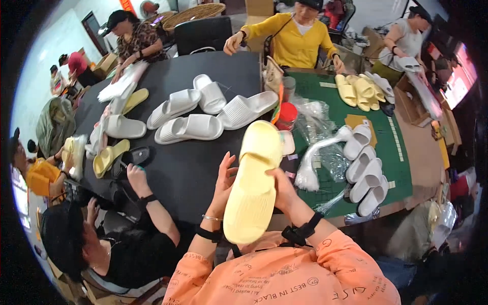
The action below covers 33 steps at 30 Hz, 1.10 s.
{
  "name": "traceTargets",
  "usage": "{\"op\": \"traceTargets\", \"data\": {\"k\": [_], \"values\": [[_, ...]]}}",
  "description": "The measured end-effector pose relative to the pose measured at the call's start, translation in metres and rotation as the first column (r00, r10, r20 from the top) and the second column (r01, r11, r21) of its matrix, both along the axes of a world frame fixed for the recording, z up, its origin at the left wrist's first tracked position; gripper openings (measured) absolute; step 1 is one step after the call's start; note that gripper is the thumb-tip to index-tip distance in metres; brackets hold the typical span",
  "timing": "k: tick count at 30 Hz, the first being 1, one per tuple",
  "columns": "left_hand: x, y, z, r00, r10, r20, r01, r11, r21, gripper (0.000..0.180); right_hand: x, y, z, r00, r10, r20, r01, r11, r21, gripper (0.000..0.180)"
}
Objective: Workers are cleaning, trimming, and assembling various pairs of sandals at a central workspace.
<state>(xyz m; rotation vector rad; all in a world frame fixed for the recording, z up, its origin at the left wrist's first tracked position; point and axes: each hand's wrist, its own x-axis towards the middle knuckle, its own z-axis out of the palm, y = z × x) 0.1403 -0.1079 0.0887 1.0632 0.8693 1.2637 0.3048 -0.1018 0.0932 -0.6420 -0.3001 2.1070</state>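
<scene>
**Yellow slipper [250,199] held toe outward**

The right hand [285,192] grips its right edge; the left hand [222,184] sits half-open at the other edge, its hold unclear. Before the chest, its long axis runs heel-near to toe-away, leaning slightly right. Beyond, white slippers [199,126] lie on the dark table [188,173].

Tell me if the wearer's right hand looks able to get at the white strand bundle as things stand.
Probably yes, but only by letting go: the right hand grips the yellow slipper. The white strand bundle lies close by, seemingly uncovered, on the green mat.
</scene>
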Motion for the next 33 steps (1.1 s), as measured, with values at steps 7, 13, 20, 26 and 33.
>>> {"op": "traceTargets", "data": {"k": [7,13,20,26,33], "values": [[-0.003,-0.072,-0.047,0.978,-0.02,-0.206,0.003,0.997,-0.081,0.064,-0.02,0.012,0.002,0.877,-0.481,0.012,0.47,0.861,0.197,0.041],[0.003,-0.043,-0.01,0.616,0.33,0.716,-0.168,0.942,-0.29,0.045,-0.03,0.006,-0.015,0.875,-0.472,0.103,0.419,0.848,0.324,0.047],[-0.108,-0.036,-0.001,0.777,0.499,0.383,-0.474,0.865,-0.166,0.036,-0.025,0.024,-0.003,0.756,-0.622,0.204,0.486,0.742,0.461,0.041],[-0.205,0.003,-0.015,0.9,0.435,0.02,-0.388,0.823,-0.415,0.029,-0.03,0.032,-0.039,0.563,-0.353,0.747,-0.173,0.833,0.525,0.042],[-0.156,0.071,-0.074,0.786,0.025,-0.618,-0.36,0.831,-0.424,0.044,-0.06,0.029,-0.134,0.166,-0.361,0.918,-0.357,0.846,0.397,0.062]]}}
